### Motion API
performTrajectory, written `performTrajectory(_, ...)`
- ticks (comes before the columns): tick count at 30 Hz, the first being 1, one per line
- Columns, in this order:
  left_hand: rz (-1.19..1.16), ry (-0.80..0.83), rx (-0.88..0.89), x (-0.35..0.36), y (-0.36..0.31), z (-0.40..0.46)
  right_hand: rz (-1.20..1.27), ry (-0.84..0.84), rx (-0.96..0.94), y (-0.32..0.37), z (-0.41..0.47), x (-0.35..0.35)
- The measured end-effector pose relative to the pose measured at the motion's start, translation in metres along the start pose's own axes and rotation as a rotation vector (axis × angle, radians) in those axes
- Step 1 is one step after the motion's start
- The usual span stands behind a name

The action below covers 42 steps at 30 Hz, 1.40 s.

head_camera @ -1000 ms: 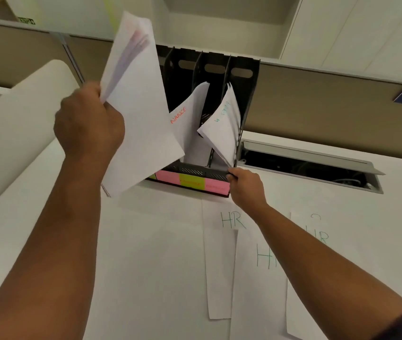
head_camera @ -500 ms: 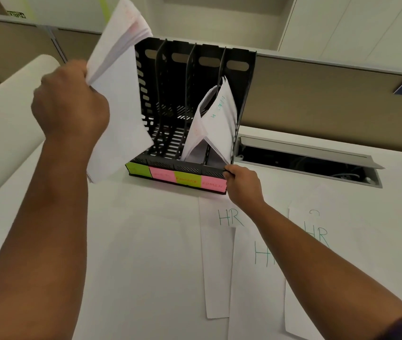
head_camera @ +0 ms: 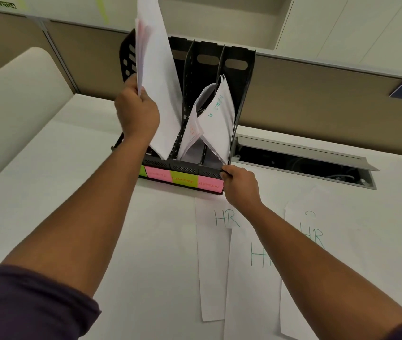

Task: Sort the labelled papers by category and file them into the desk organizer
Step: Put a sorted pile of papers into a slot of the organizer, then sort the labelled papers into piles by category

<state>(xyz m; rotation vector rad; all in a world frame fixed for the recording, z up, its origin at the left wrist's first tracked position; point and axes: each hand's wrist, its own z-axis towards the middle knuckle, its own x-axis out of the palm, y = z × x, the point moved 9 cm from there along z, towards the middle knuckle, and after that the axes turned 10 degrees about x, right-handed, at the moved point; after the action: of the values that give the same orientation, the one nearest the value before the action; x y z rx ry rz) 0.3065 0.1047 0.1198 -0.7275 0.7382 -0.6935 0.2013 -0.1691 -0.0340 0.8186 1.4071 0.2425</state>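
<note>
Three sheets marked "HR" [head_camera: 249,278] lie flat on the white counter [head_camera: 60,192], just in front of the black organizer [head_camera: 239,77] and a little to its right. Nearer the organizer, the right hand [head_camera: 240,185] grips its front right corner, fingers curled round the low front edge beside the pink label [head_camera: 209,184] that reads "ADMIN". A green label [head_camera: 184,180] and another pink one sit next to it along the organizer's front. The left hand [head_camera: 137,114] holds a stack of papers [head_camera: 158,82] by one edge, fingers clenched on it, with the stack's lower end down inside a left slot of the organizer. Filed papers [head_camera: 215,123] lean in the organizer's right slots. Right of the organizer, a cable hatch [head_camera: 303,155] stands open in the counter.
</note>
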Motion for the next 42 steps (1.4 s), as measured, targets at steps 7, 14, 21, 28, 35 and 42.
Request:
performTrajectory(7,-0.244,-0.031,-0.167,0.045,0.055,-0.031,0.005,0.007,0.003,-0.002,0.001,0.001)
performTrajectory(14,-0.274,0.257,-0.368,0.074,0.085,-0.051,-0.009,0.035,0.003,-0.004,0.004,0.004)
performTrajectory(21,-0.118,0.299,-0.033,0.039,0.036,-0.098,0.138,0.117,0.070,-0.014,-0.020,0.004)
performTrajectory(28,-0.047,0.623,0.026,0.053,0.002,-0.263,0.120,0.025,0.252,-0.113,-0.098,-0.016)
performTrajectory(35,-0.131,0.934,-0.613,0.058,0.024,-0.390,-0.313,0.076,0.557,-0.209,-0.178,-0.043)
performTrajectory(42,-0.109,0.911,-0.716,0.045,0.015,-0.416,-0.361,0.205,0.540,-0.206,-0.209,-0.031)
